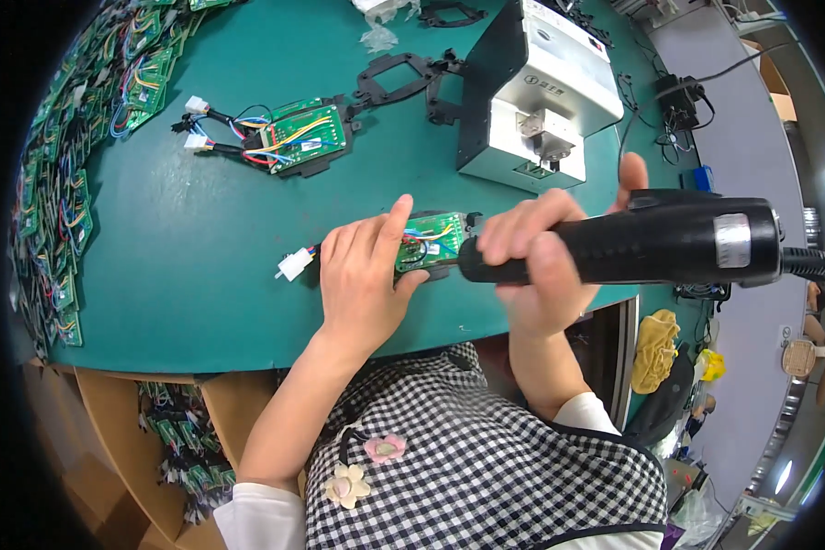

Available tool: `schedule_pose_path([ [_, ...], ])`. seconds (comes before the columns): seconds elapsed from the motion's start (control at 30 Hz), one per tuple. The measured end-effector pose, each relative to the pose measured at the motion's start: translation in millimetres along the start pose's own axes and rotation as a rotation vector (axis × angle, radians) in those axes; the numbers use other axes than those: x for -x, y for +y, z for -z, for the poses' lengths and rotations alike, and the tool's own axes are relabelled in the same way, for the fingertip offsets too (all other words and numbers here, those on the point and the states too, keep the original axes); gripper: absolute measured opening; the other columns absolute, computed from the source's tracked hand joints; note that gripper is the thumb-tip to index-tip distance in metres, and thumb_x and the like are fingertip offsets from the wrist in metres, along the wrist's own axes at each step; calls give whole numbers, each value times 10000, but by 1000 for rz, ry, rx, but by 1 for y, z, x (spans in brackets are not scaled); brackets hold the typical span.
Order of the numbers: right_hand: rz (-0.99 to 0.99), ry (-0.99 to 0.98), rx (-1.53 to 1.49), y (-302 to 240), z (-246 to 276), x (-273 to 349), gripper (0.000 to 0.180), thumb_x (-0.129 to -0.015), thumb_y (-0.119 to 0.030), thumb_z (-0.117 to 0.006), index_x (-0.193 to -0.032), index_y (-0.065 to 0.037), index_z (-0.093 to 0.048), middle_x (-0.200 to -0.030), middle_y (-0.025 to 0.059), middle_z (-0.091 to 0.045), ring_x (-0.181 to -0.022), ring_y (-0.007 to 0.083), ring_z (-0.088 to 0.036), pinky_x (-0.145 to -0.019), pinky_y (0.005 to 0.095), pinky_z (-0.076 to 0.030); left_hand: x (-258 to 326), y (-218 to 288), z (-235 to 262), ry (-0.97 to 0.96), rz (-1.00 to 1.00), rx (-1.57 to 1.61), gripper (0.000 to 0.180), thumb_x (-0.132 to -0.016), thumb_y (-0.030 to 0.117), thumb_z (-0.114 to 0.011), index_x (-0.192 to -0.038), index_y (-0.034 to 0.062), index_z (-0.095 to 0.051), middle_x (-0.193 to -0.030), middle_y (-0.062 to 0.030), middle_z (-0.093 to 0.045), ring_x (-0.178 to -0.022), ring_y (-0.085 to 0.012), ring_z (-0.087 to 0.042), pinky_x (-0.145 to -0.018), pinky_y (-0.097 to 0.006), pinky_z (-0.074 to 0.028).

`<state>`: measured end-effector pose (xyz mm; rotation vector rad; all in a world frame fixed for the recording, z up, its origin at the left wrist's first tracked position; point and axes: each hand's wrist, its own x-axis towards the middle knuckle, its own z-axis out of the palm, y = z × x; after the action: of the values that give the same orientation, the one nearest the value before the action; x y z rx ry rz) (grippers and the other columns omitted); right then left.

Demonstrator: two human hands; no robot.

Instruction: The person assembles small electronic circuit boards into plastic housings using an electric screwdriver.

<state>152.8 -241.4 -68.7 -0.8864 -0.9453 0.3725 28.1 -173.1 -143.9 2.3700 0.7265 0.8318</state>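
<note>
My left hand (362,275) grips a green circuit board (440,235) from its left side and holds it against the table. Part of a black plastic frame shows under the board. Colored wires run beneath my fingers to a white connector (294,264) on the left. In my right hand (536,266) is a black electric screwdriver (660,240), lying nearly level, its front end at the board's right edge. Its tip and any screw there cannot be made out. Beyond my hands rests a second wired circuit board (310,137) in a black frame.
Several circuit boards with wires (73,137) are heaped along the left edge of the green table (201,312). A white and black box-shaped machine (568,73) stands at the back right. Empty black frames (394,78) lie beside it. Below, a cardboard box (224,417) stands near more boards.
</note>
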Motion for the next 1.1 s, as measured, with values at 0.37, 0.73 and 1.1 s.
schedule_pose_path([
  [0.37,-180,-80,76,37,-19,2,598,-689,36,-625,-1222,29,-355,-749,73,-576,-636,117,-525,-604,235,-430,-8,-10,-9,32,-28,-76,721,-625,119,-703,-1286,92,-418,-964,-59,-571,-890,-230,-531,-816,-354,-370],
  [0.73,-361,-590,201,34,-18,-1,602,-635,-112,-728,-1162,8,-463,-967,82,-570,-915,166,-538,-800,308,-432,4,-1,-11,84,39,186,311,-691,147,-632,-992,88,-579,-951,-82,-572,-919,-310,-530,-743,-413,-381],
  [1.1,26,242,-210,-15,21,-6,612,-749,-47,-549,-1269,-48,-226,-613,79,-479,-516,185,-506,-524,314,-462,-8,-20,64,132,37,-170,681,-547,108,-779,-1180,70,-530,-1024,-96,-539,-959,-280,-488,-810,-399,-366],
])
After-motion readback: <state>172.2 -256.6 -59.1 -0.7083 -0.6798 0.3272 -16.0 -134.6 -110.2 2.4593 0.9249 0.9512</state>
